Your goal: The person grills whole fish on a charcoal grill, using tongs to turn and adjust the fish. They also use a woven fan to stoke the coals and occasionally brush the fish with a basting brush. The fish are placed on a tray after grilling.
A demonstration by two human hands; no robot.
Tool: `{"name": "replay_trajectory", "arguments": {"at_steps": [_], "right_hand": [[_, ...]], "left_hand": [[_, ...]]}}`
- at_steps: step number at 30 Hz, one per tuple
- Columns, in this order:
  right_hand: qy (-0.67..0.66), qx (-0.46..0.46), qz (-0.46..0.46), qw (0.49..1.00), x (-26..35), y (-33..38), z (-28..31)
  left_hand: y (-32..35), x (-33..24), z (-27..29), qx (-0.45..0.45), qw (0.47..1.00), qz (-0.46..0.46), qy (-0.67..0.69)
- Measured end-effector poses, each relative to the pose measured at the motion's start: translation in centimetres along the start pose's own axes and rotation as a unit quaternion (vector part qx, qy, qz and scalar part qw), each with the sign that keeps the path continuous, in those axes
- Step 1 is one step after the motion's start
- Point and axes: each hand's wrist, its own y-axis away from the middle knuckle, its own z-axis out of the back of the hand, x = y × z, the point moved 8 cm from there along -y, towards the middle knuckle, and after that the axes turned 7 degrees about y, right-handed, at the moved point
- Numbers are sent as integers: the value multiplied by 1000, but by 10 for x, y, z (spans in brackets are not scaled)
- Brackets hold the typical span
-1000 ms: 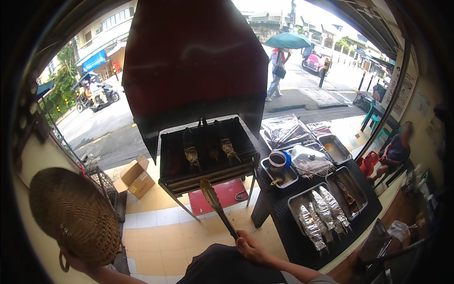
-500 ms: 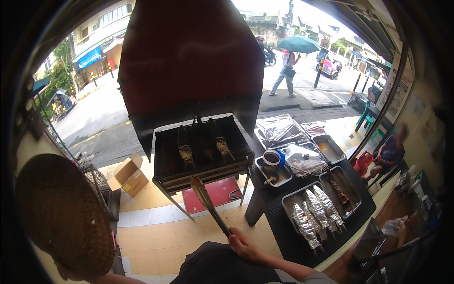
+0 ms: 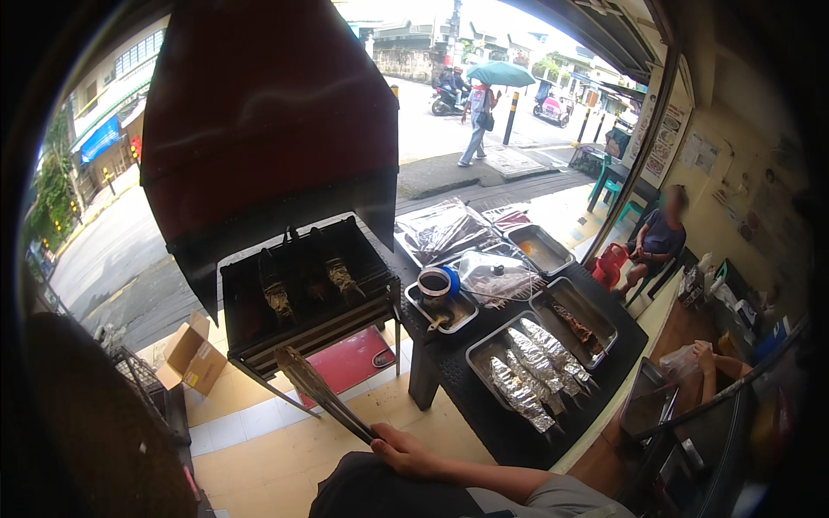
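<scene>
My right hand (image 3: pixel 404 451) is closed round the handles of a pair of metal tongs (image 3: pixel 321 393), whose tips point up and away toward the grill (image 3: pixel 306 332). Two fish lie on the grill, one partly foil-wrapped fish (image 3: pixel 275 289) left of the other wrapped fish (image 3: pixel 341 276). At the lower left, a large woven fan (image 3: pixel 95 423) shows dark and partly cut off; my left hand is out of view there. On the black table (image 3: pixel 471 414) to the right, a metal tray (image 3: pixel 477 356) bears several foil-wrapped fish (image 3: pixel 522 395).
A dark red hood (image 3: pixel 276 104) rises behind the grill. Beside the foil fish stands a tray with skewered grilled meat (image 3: pixel 577 328). Farther back are a sauce jar (image 3: pixel 434 281) and plastic-covered skewers (image 3: pixel 445 229). A cardboard box (image 3: pixel 195 354) lies left. A person (image 3: pixel 661 233) sits at right.
The view has turned to the right, so the grill and table appear farther left. The fan has slid toward the lower left edge and my left hand has left view. My right hand keeps the tongs.
</scene>
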Motion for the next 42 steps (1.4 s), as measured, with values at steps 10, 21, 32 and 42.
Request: {"name": "replay_trajectory", "arguments": {"at_steps": [10,21,32,42], "right_hand": [[12,-5,23,1000,0,-2,0],[37,37,-1,999,-10,-8,-9],[32,-18,10,999,-14,-5,-8],[20,-14,-4,1000,-12,-11,-15]], "left_hand": [[-22,83,29,75,910,71,-401],[-17,70,58,31,952,58,-298],[1,-46,62,-21,996,-52,-70],[225,242,247,160,761,159,-608]]}}
